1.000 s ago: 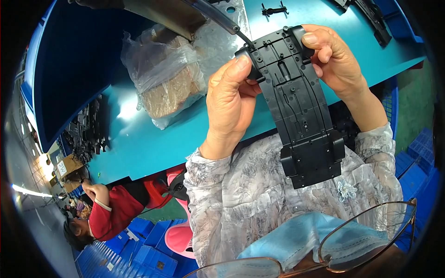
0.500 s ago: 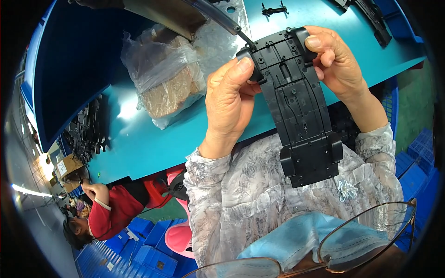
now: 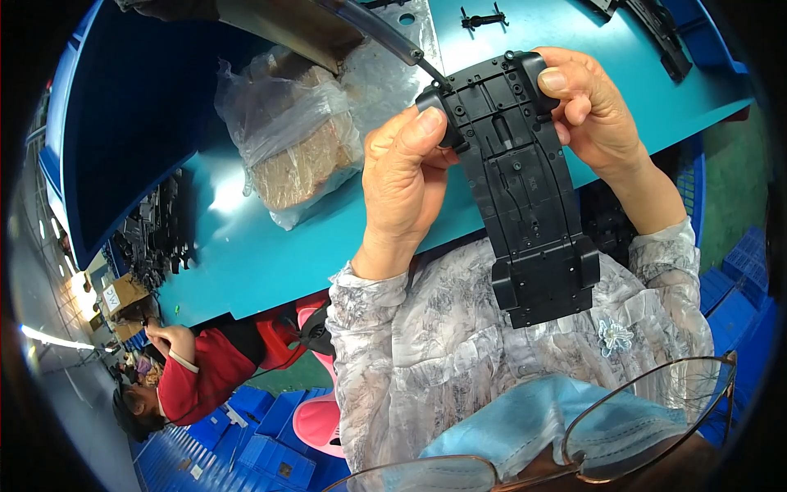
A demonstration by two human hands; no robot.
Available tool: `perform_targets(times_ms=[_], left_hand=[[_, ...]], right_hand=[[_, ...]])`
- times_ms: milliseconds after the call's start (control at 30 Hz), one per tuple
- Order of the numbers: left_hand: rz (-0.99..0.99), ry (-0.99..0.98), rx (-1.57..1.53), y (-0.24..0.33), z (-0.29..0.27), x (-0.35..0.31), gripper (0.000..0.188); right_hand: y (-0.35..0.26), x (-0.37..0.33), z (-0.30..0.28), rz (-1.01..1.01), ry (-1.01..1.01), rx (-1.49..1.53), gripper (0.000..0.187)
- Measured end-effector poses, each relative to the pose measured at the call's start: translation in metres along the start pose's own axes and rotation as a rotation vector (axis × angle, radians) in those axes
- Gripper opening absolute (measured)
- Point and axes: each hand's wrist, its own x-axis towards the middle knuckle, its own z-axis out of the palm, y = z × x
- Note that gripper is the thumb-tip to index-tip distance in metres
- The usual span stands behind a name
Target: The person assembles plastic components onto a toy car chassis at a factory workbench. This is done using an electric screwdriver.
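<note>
Between both hands I hold a long black plastic chassis, like that of a toy car [image 3: 529, 193], its ribbed, screw-holed face toward me. My left hand [image 3: 406, 180] is closed on the upper left wheel arch, thumb on top. My right hand [image 3: 598, 111] grips the upper right wheel arch with thumb and bent fingers. A slim metal machine arm [image 3: 393, 41] slants down from the top, and its thin tip meets the chassis's upper left corner near my left thumb. The chassis's lower end hangs over my lap.
On the turquoise table [image 3: 238, 279] a plastic-wrapped brown block [image 3: 299, 164] lies left of my hands. A small black part [image 3: 484, 18] and long black parts [image 3: 660, 41] lie at the far side. Black parts are heaped [image 3: 152, 230] beside a large blue panel [image 3: 135, 107]. A person in red [image 3: 201, 373] sits at left.
The chassis's lower end has swung slightly left and up, changing its tilt. Both hands keep their grip in nearly the same place.
</note>
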Motion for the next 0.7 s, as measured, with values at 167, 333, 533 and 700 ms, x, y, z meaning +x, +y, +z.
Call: perform_targets(times_ms=[167,333,533,700], left_hand=[[0.001,-0.045,0.035,0.001,0.002,0.001,0.016],[-0.003,-0.094,0.054,0.001,-0.002,0.001,0.018],[0.037,-0.092,0.114,0.000,-0.003,0.000,0.020],[0.012,-0.041,0.101,-0.001,-0.003,0.003,0.020]], right_hand=[[-0.001,0.000,0.000,0.000,0.018,0.006,0.019],[0.003,0.002,-0.004,-0.022,-0.028,0.037,0.016],[0.008,0.004,-0.008,-0.042,-0.054,0.023,0.015],[0.008,0.007,-0.007,-0.041,-0.043,0.016,0.016]])
